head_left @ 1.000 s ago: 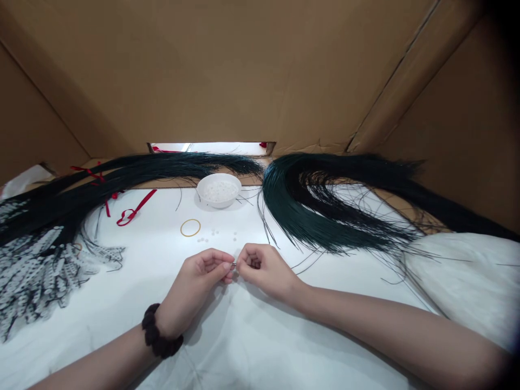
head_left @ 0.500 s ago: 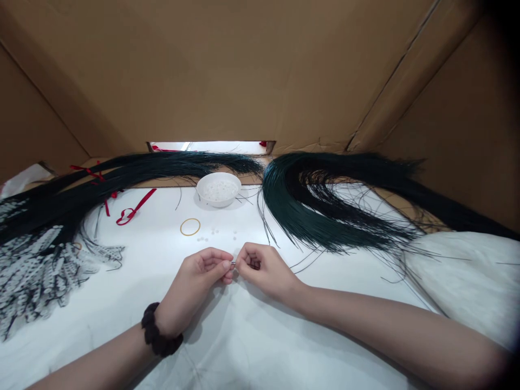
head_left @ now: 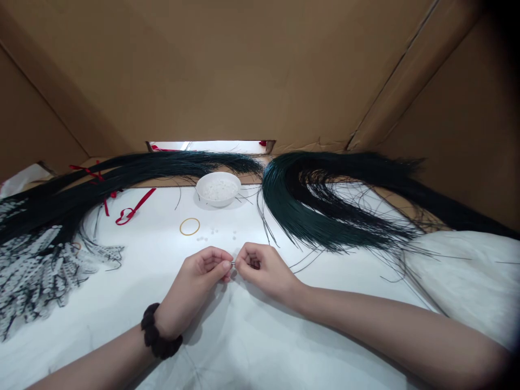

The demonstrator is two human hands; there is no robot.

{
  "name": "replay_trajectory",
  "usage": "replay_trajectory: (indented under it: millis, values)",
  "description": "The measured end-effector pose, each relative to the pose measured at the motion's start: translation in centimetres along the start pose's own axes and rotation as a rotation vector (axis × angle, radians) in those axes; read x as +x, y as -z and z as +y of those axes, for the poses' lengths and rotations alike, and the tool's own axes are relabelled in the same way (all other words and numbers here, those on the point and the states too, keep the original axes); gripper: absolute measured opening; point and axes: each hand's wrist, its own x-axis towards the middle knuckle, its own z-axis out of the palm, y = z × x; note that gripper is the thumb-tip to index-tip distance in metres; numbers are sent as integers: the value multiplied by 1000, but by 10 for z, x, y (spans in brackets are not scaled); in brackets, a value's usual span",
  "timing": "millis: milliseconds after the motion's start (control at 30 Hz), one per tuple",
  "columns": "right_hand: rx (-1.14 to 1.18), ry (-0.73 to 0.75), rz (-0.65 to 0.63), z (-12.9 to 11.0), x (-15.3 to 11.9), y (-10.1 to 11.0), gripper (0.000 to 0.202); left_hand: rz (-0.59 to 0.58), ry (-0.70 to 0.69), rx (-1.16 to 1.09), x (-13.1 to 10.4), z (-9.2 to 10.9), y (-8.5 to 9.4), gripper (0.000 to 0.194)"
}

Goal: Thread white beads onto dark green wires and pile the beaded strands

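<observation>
Over the white tabletop, my left hand [head_left: 207, 272] and my right hand [head_left: 266, 269] meet with their fingertips almost touching. Both are closed in a pinch on a thin dark strand [head_left: 233, 264], of which only a short bit shows between them. Its ends are hidden by the fingers. Just beyond the hands lie several small whitish pieces [head_left: 202, 239], like beads or discs. Farther back stands a white bowl [head_left: 219, 202] holding more of them. A yellow rubber band [head_left: 181, 230] rests to the left of the loose pieces.
A bent bundle of dark green strands [head_left: 288, 216] lies back right, beside a white plastic bag [head_left: 467, 276]. Another dark bundle [head_left: 142, 169] runs left, with white-covered ends [head_left: 52, 271]. Red ribbon [head_left: 142, 202] lies near it. A cardboard wall [head_left: 211, 76] encloses the back.
Both hands keep their pinch in nearly the same place. The bit of strand between the fingertips looks slightly different; nothing else has visibly moved.
</observation>
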Motion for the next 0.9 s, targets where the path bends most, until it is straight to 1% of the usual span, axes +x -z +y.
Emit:
replay_trajectory:
  millis: [300,467,633,900]
  values:
    - [-48,35,22,-3,-3,0,9,-13,43,-56,1,-6,3,10]
    - [-81,48,40,-4,-4,0,9,-22,28,-57,2,-8,3,11]
    - [-86,59,30,-4,-4,0,9,-8,8,-45,2,-8,2,9]
    - [-79,47,23,-3,-4,-1,9,23,26,-39,0,-6,1,9]
